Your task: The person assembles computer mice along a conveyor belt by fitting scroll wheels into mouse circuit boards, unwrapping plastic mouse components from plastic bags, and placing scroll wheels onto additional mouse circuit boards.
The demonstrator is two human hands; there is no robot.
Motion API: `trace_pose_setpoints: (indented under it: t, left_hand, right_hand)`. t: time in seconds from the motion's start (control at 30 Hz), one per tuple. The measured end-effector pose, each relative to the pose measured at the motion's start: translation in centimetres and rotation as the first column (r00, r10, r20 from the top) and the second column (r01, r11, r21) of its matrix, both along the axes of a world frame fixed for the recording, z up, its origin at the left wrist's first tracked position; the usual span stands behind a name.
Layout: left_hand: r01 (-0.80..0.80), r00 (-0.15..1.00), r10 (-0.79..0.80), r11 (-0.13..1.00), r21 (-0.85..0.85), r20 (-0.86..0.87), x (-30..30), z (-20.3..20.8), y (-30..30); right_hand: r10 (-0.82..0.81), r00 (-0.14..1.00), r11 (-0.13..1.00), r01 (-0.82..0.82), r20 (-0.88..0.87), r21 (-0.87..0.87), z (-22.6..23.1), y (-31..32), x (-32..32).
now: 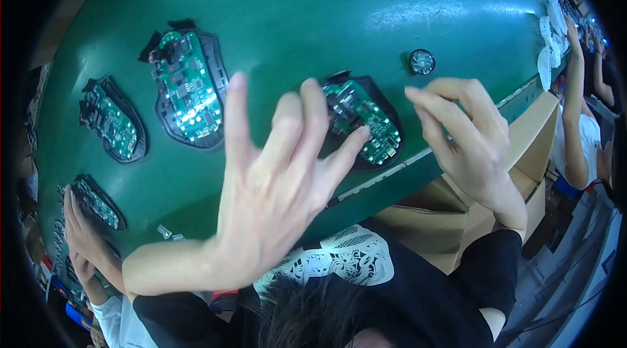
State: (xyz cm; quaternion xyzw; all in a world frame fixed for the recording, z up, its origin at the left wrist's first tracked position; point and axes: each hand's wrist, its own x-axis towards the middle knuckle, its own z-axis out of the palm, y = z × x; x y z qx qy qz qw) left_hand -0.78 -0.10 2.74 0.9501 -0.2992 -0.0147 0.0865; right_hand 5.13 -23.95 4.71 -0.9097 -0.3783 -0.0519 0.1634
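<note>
Near the table's front edge lies what looks like an open computer mouse base (372, 116), a green circuit board in a black shell. My left hand (268, 185) reaches over it, fingers spread, the thumb tip apparently resting on the board. Its fingers cover the left side of that base. Just to the right, my right hand (467, 132) is raised with thumb and forefinger pinched together; anything between the tips is too small to make out. Beyond the pinch sits a small round black wheel (421, 61) with a shiny centre.
More mouse bases stand to the left: a large one (189, 90), a smaller one (114, 119) and another (98, 201) beside a co-worker's hand (85, 230). A cardboard box (437, 217) is below the front edge. Other workers (575, 100) sit at right.
</note>
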Motion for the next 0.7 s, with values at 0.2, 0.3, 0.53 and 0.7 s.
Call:
trace_pose_setpoints:
  t: [0.2,0.3,0.53,0.7]
  left_hand:
    - [-0.058,0.998,0.059,0.996,0.073,-0.019,-0.3,-0.1,-0.6]
    - [-0.047,0.998,0.049,0.997,0.067,-0.030,-0.1,-0.4,-0.9]
    - [-0.040,0.999,0.041,0.997,0.064,-0.015,-0.3,-0.6,-0.6]
    - [-0.028,1.000,0.029,0.997,0.076,-0.013,-0.4,-0.6,-0.6]
  right_hand:
    - [-0.087,0.859,0.970,0.188,-0.505,0.153,-1.2,-1.0,-2.8]
    - [-0.054,0.878,0.972,0.155,-0.475,0.176,-1.6,-1.0,-2.9]
    - [-0.065,0.912,0.976,0.142,-0.406,0.163,-2.1,0.1,-3.5]
    - [-0.103,0.913,0.977,0.167,-0.395,0.130,-2.2,0.6,-3.8]
